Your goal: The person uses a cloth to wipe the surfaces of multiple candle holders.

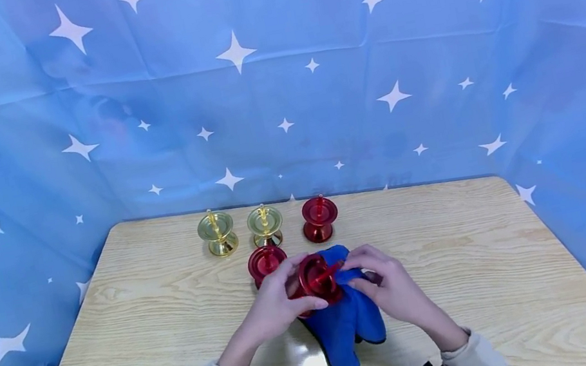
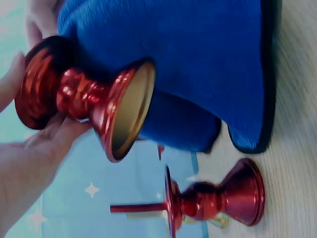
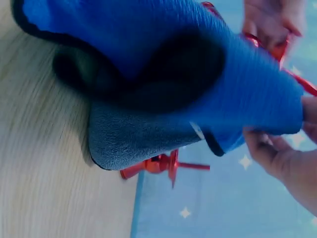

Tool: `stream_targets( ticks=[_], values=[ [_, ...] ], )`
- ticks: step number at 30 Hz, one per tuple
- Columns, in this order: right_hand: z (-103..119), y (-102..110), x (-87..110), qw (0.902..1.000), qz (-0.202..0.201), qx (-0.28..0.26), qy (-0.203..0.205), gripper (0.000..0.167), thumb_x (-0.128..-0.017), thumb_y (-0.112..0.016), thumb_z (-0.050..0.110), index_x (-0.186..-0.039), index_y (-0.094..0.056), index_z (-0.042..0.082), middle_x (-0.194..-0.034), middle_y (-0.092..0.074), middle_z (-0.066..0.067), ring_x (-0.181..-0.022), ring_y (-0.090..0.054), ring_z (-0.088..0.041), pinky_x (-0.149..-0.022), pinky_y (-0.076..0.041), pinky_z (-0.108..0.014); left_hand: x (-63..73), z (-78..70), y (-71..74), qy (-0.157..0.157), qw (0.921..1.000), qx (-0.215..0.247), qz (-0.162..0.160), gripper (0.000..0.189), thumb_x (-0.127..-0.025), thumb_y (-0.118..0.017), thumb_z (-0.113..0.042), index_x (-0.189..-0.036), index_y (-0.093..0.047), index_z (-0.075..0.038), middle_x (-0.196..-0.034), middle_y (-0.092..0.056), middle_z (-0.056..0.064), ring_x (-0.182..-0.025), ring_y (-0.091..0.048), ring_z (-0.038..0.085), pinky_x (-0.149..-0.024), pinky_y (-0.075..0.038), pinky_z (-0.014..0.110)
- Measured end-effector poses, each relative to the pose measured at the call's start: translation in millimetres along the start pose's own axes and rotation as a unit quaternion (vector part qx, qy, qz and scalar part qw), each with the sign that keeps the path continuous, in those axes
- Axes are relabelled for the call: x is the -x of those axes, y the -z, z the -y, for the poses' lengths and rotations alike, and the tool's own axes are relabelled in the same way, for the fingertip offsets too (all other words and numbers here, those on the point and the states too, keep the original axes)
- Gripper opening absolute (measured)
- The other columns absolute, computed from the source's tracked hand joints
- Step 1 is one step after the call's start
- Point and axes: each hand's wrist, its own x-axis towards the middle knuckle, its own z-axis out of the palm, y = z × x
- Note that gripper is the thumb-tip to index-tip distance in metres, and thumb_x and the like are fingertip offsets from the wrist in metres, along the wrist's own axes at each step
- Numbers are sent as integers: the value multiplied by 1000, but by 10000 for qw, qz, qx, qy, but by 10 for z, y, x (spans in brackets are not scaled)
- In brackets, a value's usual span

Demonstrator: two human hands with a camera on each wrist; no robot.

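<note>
My left hand (image 1: 275, 307) grips a red metallic candle holder (image 1: 310, 278) by its dish, tilted so its spike points to the right. In the left wrist view the holder's hollow base, gold inside, faces away from the hand. My right hand (image 1: 390, 287) pinches a blue cloth (image 1: 338, 332) with thumb and fingers, close by the spike. Dark edging runs round the cloth, and its grey underside shows in the right wrist view. The cloth drapes below the holder, its lower folds hanging to the table. Part of the right hand's fingers is hidden behind the cloth.
Just beyond my left hand stands another red candle holder (image 1: 265, 261). Farther back are two gold candle holders, one at the left (image 1: 219, 232) and one beside it (image 1: 265, 224), and a red one (image 1: 319, 217). A starry blue curtain (image 1: 277, 94) rises behind the wooden table (image 1: 492, 278).
</note>
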Motion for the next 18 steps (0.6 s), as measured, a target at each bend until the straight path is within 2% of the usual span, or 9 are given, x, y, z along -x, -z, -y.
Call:
stream_targets(
  ticks=[3,5,8,13,16,18],
  values=[
    [-7,82,25,9976,-232,-575,-298,26,-77,-61,-16,-96,-64,2,-101,-58,-13,-86,-57,-15,-61,-52,-22,-31,-6,64,129,9972,466,-573,67,-76,-73,-3,-132,-37,5,-122,-50,21,-111,-53,31,-88,-46,32],
    [2,124,22,9958,-349,-751,-398,25,-78,-60,-16,-96,-64,0,-103,-57,-14,-90,-56,-12,-66,-52,-22,-59,-21,101,194,9936,548,-964,65,-77,-73,-5,-132,-38,4,-120,-52,20,-109,-54,30,-87,-47,34],
    [32,133,5,9939,-369,-924,-469,24,-78,-60,-16,-97,-64,-1,-105,-56,-16,-96,-54,-9,-72,-51,-22,-103,-50,121,286,9886,504,-1387,60,-80,-71,-11,-130,-42,2,-117,-55,17,-106,-56,27,-88,-47,35],
    [89,24,-40,9912,-531,-1184,-267,22,-78,-61,-16,-96,-63,-4,-104,-56,-19,-98,-53,-9,-72,-51,-22,-172,-89,51,406,9857,579,-1528,54,-85,-66,-18,-128,-42,5,-118,-54,22,-106,-56,30,-87,-47,36],
    [117,-44,-55,9863,-695,-1488,-146,22,-77,-59,-18,-95,-62,-6,-103,-55,-21,-98,-54,-11,-72,-52,-22,-189,-84,-3,558,9850,380,-1591,57,-86,-64,-27,-126,-43,8,-117,-54,24,-106,-55,32,-87,-47,37],
    [128,-72,-57,9839,-759,-1614,-122,22,-77,-59,-19,-96,-61,-8,-102,-55,-22,-98,-55,-12,-74,-51,-23,-191,-68,-30,593,9855,215,-1572,52,-86,-64,-30,-119,-49,8,-111,-58,22,-100,-58,31,-83,-49,36]
  ],
)
